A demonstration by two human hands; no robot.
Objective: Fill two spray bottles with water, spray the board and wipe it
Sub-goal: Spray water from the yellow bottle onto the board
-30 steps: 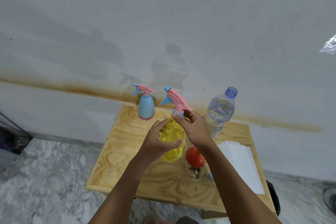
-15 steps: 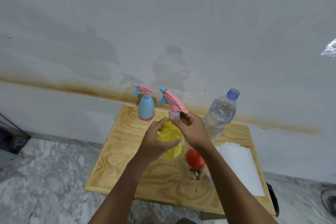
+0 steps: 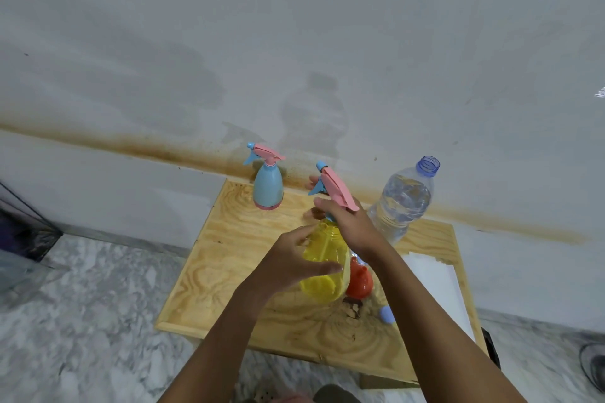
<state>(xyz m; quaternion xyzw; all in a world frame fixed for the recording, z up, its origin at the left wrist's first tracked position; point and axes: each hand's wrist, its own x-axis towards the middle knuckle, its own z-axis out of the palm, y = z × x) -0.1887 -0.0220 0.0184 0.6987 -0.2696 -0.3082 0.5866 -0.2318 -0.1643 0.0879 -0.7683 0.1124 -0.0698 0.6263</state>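
A yellow spray bottle (image 3: pixel 324 275) is held over the wooden board (image 3: pixel 235 258). My left hand (image 3: pixel 291 262) wraps its yellow body from the left. My right hand (image 3: pixel 350 222) grips the neck just under the pink trigger head (image 3: pixel 337 190), whose blue nozzle points up and to the left. A blue spray bottle (image 3: pixel 267 185) with a pink head stands upright at the board's far edge by the wall. A clear water bottle (image 3: pixel 404 203) with an open blue neck stands to the right, partly filled.
An orange funnel (image 3: pixel 360 281) lies on the board behind the yellow bottle. A small blue cap (image 3: pixel 387 314) rests near my right forearm. A white sheet (image 3: pixel 435 285) covers the board's right side. The wall (image 3: pixel 294 59) rises right behind the board, marble floor (image 3: pixel 82 321) around.
The pink trigger head has turned under my right hand, its nozzle now pointing more upward. My left hand's fingers have shifted further around the yellow body. The bottle has stayed in place.
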